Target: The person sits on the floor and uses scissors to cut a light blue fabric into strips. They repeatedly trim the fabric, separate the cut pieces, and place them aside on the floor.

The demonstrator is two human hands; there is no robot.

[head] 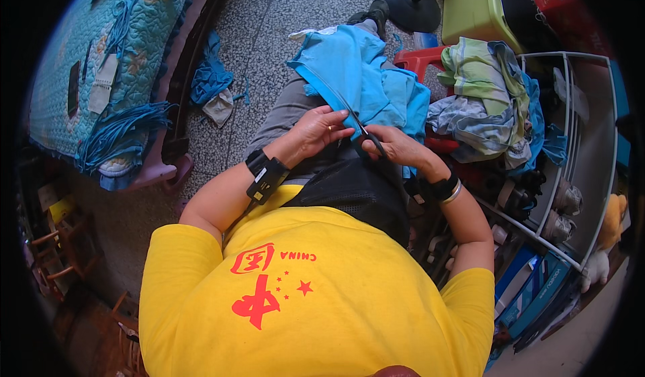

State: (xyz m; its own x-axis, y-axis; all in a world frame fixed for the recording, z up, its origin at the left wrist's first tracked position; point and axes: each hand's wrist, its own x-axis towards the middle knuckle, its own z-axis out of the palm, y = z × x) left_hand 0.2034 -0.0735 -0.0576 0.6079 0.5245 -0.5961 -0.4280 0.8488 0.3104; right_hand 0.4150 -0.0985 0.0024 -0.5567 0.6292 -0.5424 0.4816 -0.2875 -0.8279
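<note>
A light blue cloth (352,60) lies across my lap and legs, its near edge drawn towards my waist. My left hand (317,131) pinches that edge between thumb and fingers, just left of the blades. In my right hand (395,145) is a pair of scissors (372,138) with dark handles, their blades at the cloth and pointing away from me. Part of the blades is hidden by the cloth. Right of the cloth, a heap of green and patterned fabric (478,90) rests on a red plastic stool (421,61).
At the left, a quilted bed (60,90) holds bundles of blue fabric strips (121,127), a phone (74,87) and a notepad (103,85). Blue scraps (211,75) lie on the speckled floor. A white metal shoe rack (554,190) stands at the right, a round black base (409,7) ahead.
</note>
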